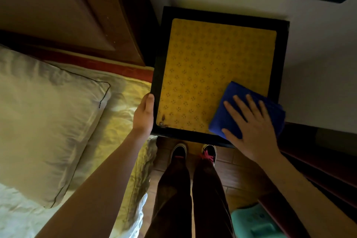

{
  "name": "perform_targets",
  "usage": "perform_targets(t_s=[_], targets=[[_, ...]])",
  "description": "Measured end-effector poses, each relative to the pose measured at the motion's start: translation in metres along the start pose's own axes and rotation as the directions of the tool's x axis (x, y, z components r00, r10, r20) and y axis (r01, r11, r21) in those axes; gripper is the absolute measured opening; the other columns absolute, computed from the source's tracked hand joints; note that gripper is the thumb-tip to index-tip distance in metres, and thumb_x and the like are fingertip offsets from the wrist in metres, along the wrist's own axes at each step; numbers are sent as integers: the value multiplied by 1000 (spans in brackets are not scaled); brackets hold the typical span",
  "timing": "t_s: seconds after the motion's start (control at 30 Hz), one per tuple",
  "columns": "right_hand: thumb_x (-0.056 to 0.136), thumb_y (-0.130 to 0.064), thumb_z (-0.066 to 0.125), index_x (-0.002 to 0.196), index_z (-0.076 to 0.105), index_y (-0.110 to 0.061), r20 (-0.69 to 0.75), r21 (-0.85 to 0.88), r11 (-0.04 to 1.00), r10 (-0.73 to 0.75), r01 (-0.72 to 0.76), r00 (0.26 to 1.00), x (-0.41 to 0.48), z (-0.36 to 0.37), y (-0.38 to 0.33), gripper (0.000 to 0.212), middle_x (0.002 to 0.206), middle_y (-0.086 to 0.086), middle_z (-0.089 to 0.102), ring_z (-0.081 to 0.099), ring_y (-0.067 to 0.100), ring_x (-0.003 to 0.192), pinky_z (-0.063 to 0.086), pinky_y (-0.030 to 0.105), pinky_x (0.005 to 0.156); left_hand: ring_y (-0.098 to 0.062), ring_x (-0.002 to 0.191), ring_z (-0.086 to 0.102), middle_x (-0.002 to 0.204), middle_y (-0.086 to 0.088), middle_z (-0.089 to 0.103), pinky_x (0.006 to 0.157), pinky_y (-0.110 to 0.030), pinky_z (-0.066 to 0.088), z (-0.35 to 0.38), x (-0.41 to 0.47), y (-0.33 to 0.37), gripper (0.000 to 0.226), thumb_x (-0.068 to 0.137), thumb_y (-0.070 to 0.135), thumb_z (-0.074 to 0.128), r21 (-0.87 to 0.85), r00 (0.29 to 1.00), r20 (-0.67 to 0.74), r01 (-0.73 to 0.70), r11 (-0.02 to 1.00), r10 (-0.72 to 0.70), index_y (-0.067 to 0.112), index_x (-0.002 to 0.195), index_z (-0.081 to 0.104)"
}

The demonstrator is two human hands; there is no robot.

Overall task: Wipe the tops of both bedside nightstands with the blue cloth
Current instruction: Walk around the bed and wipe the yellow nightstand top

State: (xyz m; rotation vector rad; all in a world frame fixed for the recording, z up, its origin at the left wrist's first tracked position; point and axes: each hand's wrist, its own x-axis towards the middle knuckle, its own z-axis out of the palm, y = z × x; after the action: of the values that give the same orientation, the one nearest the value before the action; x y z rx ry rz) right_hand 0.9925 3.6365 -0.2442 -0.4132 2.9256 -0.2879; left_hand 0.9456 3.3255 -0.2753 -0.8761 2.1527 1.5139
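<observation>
My right hand (249,121) lies flat, fingers spread, pressing the cloth (241,106) on the nightstand (212,63) top's near right corner; my left hand (144,116) grips its left edge. I'd sweep in overlapping passes toward the stain (163,120). The folded cloth's long axis runs diagonally, pointing far-left.
</observation>
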Motion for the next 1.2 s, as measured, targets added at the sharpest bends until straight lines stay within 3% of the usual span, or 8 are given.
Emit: perform_targets(t_s=[0.1,0.3,0.43,0.57,0.67,0.83,1.0,1.2], targets=[[96,-62,29,153,26,-29,87,-30,987,-156,160,984,27,8,22,66,160,1,28,16,26,149,11,49,120,-16,103,66,107,7,71,91,-41,51,1,8,-12,33,87,67,41,-46,999,8,-52,998,53,48,102,64],[98,-54,36,152,30,-27,-81,50,997,-46,51,996,130,-7,66,61,158,0,31,19,27,148,9,45,120,-23,101,67,103,3,72,91,-53,52,2,17,-23,29,88,63,43,-116,992,16,-125,985,128,48,101,64],[98,-58,28,152,30,-24,-112,44,997,63,-58,992,193,-24,96,63,159,4,31,21,30,147,11,47,119,-19,97,67,98,8,73,88,-45,53,3,17,-23,28,90,58,43,-139,988,8,-152,979,155,45,99,66],[97,-61,28,154,24,-27,-73,32,996,80,-77,994,156,-14,65,66,161,2,26,16,31,149,7,46,120,-16,97,67,97,9,72,83,-34,52,4,13,-19,27,90,56,43,-125,989,1,-146,981,147,44,97,67],[93,-66,32,154,22,-29,13,47,999,-26,25,1000,69,7,16,72,162,-4,22,8,26,150,3,46,121,0,87,65,90,21,71,73,-21,49,3,9,-13,28,92,56,40,-75,989,-26,-149,986,148,46,94,66],[91,-67,39,152,28,-29,69,34,987,-159,157,985,-2,27,-14,73,160,-6,26,13,23,150,10,47,120,5,81,62,85,26,68,73,-28,46,3,8,-10,28,91,58,37,-22,994,-32,-101,995,100,51,90,63],[98,-57,30,151,30,-30,0,16,986,-167,167,986,108,14,17,60,156,-3,36,24,26,146,9,42,118,10,77,59,84,27,67,66,-7,43,3,11,-11,27,93,54,35,-9,991,-33,-132,991,132,51,88,62],[98,-59,26,152,29,-26,-85,29,998,-52,54,995,237,-14,47,63,159,-1,29,19,26,148,7,42,121,12,75,59,82,29,66,61,-4,41,4,10,-9,29,97,49,33,13,990,-24,-139,990,139,52,86,60]])
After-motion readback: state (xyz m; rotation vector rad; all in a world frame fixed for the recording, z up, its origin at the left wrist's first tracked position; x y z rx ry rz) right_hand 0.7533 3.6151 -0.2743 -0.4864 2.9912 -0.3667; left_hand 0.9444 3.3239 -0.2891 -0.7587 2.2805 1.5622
